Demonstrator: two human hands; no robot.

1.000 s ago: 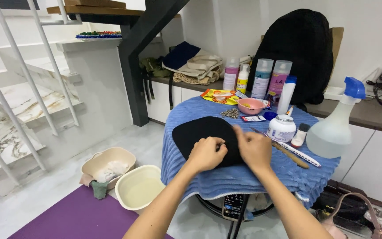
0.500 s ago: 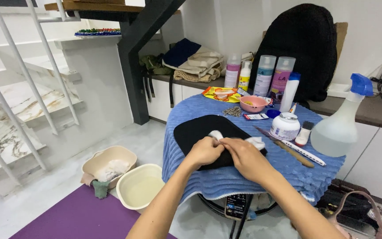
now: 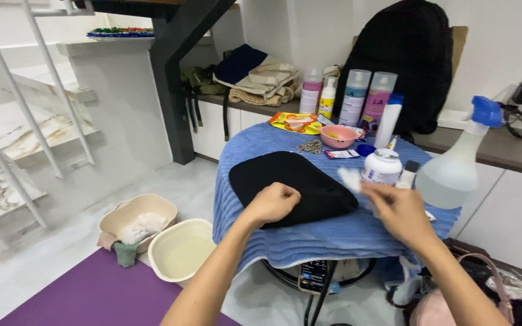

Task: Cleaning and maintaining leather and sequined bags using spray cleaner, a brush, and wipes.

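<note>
A flat black fabric piece [image 3: 291,181] lies on a round table covered with a blue ribbed towel [image 3: 333,235]. My left hand [image 3: 273,203] rests as a fist on the black piece's near edge, pressing it down. My right hand [image 3: 397,211] is lifted to the right of it, pinching a small white wad [image 3: 350,178] between the fingertips. Right behind that hand stands a white jar [image 3: 382,166].
A clear spray bottle with a blue head [image 3: 454,163], a pink bowl [image 3: 338,136], several tall bottles [image 3: 357,96] and a black backpack [image 3: 406,60] stand at the back. Two beige basins [image 3: 176,247] sit on the floor left, beside a purple mat [image 3: 92,296] and white stairs.
My right hand has moved off the black piece to the right, toward the white jar, carrying the white wad. The left hand stays on the black piece.
</note>
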